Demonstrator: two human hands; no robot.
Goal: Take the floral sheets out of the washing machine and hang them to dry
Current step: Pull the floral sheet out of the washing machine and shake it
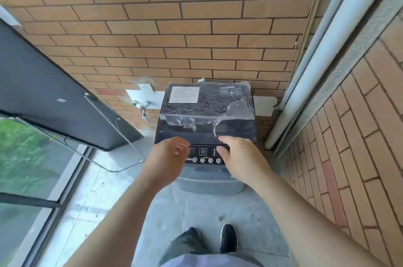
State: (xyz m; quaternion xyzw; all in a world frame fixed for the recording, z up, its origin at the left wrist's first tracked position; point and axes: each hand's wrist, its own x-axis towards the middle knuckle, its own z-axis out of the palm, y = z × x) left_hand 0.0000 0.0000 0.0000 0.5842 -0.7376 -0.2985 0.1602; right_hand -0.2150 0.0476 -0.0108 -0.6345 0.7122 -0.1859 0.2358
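Two empty hands hover over the front edge of the washing machine (209,181) — left hand (168,157) with fingers (180,148) loosely curled, right hand (239,157) straight, slightly spread; floral sheets unseen, presumably under the shut lid (207,112), so hook its front lip and lift evenly.

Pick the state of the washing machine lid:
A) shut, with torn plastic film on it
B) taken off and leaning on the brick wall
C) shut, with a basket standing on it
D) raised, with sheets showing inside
A: the lid lies flat and shut, with torn plastic film over its back part; the left hand and the right hand reach toward its front edge, holding nothing.
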